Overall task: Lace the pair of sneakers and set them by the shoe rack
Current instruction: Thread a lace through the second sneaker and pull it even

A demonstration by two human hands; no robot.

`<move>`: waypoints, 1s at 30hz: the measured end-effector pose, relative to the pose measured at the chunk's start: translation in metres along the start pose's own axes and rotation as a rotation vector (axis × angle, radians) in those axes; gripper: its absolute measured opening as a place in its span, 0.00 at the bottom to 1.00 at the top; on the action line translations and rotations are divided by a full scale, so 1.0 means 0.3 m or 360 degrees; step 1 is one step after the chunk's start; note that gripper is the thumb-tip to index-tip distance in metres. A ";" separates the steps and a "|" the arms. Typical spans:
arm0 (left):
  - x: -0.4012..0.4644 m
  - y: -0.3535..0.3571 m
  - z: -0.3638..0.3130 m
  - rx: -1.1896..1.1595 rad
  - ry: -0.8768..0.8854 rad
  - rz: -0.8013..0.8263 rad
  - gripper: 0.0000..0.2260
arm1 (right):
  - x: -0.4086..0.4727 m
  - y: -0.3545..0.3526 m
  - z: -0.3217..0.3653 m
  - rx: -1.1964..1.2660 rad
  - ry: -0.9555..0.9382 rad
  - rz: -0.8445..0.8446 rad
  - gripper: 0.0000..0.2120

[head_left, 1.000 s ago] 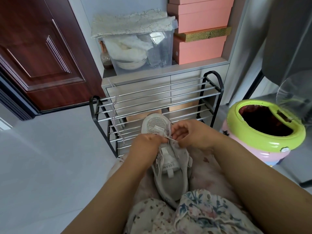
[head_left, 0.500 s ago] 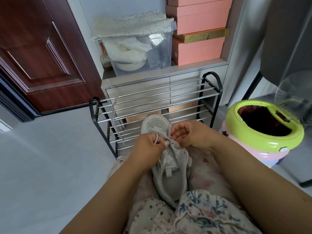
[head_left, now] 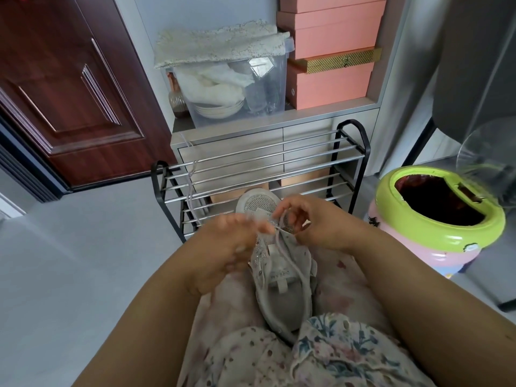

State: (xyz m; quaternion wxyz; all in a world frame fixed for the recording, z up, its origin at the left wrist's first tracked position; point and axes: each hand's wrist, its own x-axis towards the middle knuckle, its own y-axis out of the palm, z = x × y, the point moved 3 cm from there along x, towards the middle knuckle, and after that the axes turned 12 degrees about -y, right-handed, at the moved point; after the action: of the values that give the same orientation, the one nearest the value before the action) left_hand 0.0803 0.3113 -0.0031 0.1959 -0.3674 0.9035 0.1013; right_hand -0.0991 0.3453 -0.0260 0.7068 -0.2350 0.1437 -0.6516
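Observation:
A pale grey sneaker [head_left: 282,291] lies on my lap, its mesh toe pointing away toward the black-framed shoe rack [head_left: 279,157]. A grey shoelace [head_left: 293,268] runs from the front eyelets back across the tongue. My right hand [head_left: 315,227] pinches that lace just above the front eyelets, with the fingers curled. At the shoe's left side, my left hand [head_left: 223,252] is motion-blurred, its fingers spread and holding nothing. A second loose lace [head_left: 191,188] hangs over the rack's left rails. The other sneaker is not in view.
A pink bin with a green rim [head_left: 435,219] stands on the floor at the right. Behind the rack, a low cabinet [head_left: 251,141] carries a clear storage box [head_left: 237,88] and pink boxes [head_left: 329,79]. A dark wooden door [head_left: 64,93] is at the left, above grey floor [head_left: 83,261].
My left hand has let go of the lace and its fingers have spread. My right hand has lifted slightly, still pinching the lace, whose free end now lies across the tongue.

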 end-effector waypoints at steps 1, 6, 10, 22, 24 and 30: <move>0.013 -0.012 -0.011 -0.0235 0.0003 -0.0054 0.13 | -0.003 -0.002 0.019 -0.0133 -0.0074 0.0055 0.23; 0.039 -0.044 -0.090 -0.1029 0.0215 -0.0019 0.16 | 0.008 0.006 0.081 -0.0224 -0.0240 0.0105 0.17; 0.043 -0.036 -0.165 -0.1357 0.0373 0.0158 0.16 | 0.046 0.054 0.164 0.0092 -0.0348 0.0169 0.07; 0.046 -0.172 -0.158 -0.0454 0.0270 -0.0395 0.12 | 0.103 -0.005 0.177 0.0632 -0.0143 -0.0247 0.09; 0.046 -0.136 -0.103 0.0047 0.0163 -0.0351 0.12 | 0.127 -0.021 0.191 0.0689 -0.0186 -0.0310 0.10; 0.029 -0.095 -0.043 0.0739 0.0131 -0.0264 0.06 | 0.175 -0.029 0.203 0.0951 -0.0267 -0.0495 0.12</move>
State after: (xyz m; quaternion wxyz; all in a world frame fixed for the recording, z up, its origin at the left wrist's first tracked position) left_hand 0.0909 0.2815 0.0036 0.2456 -0.3892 0.8766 -0.1405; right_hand -0.0697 0.3020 0.0357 0.6460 -0.0895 -0.1494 -0.7432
